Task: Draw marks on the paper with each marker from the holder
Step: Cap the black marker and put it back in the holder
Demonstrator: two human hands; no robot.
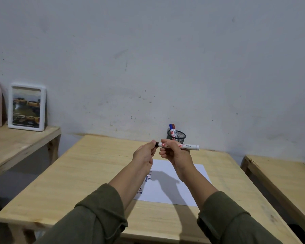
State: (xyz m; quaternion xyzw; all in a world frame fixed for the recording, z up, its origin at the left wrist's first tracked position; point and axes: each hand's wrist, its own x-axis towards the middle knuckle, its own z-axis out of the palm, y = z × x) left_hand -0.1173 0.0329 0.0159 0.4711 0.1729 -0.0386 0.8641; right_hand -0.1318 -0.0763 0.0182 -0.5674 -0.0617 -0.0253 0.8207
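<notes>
Marker (180, 146) is lying level in mid-air above the paper (174, 184), the right hand (174, 152) gripping its barrel while the left hand (144, 155) is pinching its dark cap end.

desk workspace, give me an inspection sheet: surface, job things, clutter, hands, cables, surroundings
surface: wooden desk against the wall.
job's things: paper flat, short strokes along its left edge; mesh holder at the back, blue marker and red marker upright inside; black marker held level above the desk.
clutter: nothing seen.
grippers: right hand grips the barrel; left hand pinches the cap end.
cables: nothing seen.
surroundings: picture frame on the left side table; another table on the right.
</notes>
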